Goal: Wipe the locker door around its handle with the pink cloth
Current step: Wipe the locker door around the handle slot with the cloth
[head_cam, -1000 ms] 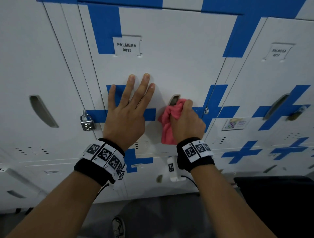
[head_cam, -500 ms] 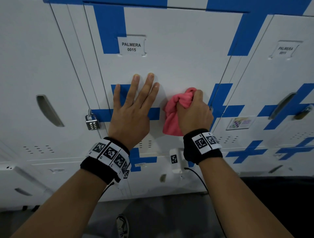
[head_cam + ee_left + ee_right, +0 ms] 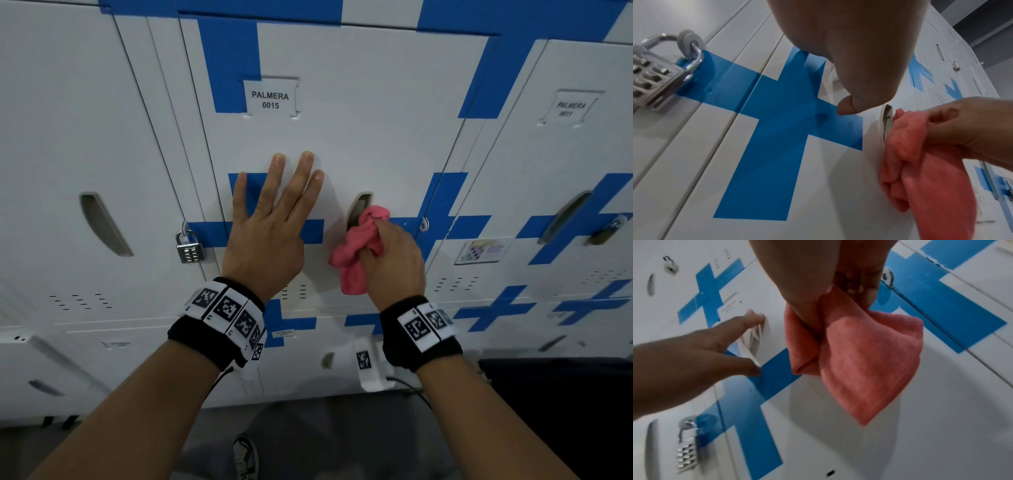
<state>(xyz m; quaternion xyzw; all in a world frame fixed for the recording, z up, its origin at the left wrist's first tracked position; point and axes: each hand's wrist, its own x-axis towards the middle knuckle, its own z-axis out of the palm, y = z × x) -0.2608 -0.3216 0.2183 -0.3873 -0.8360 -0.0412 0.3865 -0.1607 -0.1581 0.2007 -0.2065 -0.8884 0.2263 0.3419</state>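
Note:
The white locker door [image 3: 359,137], labelled PALMERA 0015, carries blue tape crosses. Its recessed handle [image 3: 358,205] shows only at the top; the bunched pink cloth [image 3: 356,246] covers the lower part. My right hand [image 3: 390,260] grips the cloth and presses it against the door at the handle. From the right wrist view the cloth [image 3: 859,356] hangs loose below the fist. My left hand [image 3: 270,222] lies flat on the door left of the handle, fingers spread and straight. In the left wrist view the cloth [image 3: 910,154] sits against the handle rim [image 3: 882,126].
A silver combination padlock [image 3: 189,248] hangs on the neighbouring locker at left. More lockers with recessed handles [image 3: 102,222] stand on both sides; the one at right has a dark padlock [image 3: 606,233]. A dark object [image 3: 565,411] fills the lower right. A shoe [image 3: 245,455] shows on the grey floor.
My right hand has moved the cloth down from above the handle, where it hid the handle half a second ago, to its lower part. The left hand stays flat on the door.

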